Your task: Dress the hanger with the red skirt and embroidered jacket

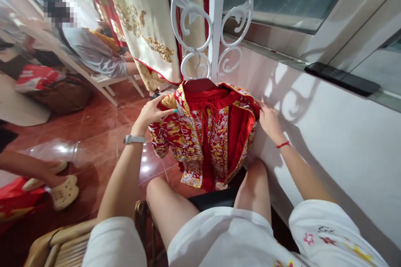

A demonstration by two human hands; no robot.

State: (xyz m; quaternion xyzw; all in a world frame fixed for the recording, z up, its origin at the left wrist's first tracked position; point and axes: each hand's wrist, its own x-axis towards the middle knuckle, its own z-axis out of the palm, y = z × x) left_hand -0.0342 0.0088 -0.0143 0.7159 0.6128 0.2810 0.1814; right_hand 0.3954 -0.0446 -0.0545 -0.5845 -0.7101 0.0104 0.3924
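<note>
A red jacket [184, 142] with gold and silver embroidery hangs from a hanger [196, 62], whose metal hook is caught on the white scrollwork of a stand. Its front is parted, showing a red lining and an embroidered red garment with a tied cord [208, 112] inside. My left hand [153, 112] grips the jacket's shoulder on the left, the thumb lying over the front and the fingers partly hidden. On the other side, my right hand [269, 122] holds the opposite shoulder edge, its fingertips partly out of sight behind the cloth.
The white metal stand [216, 21] rises beside a low white wall [338, 150]. A black phone-like object [341, 78] lies on the window ledge. Cream and gold curtains [150, 21] hang behind. At left are a seated person, a brown bag [62, 96] and a bamboo seat [67, 244].
</note>
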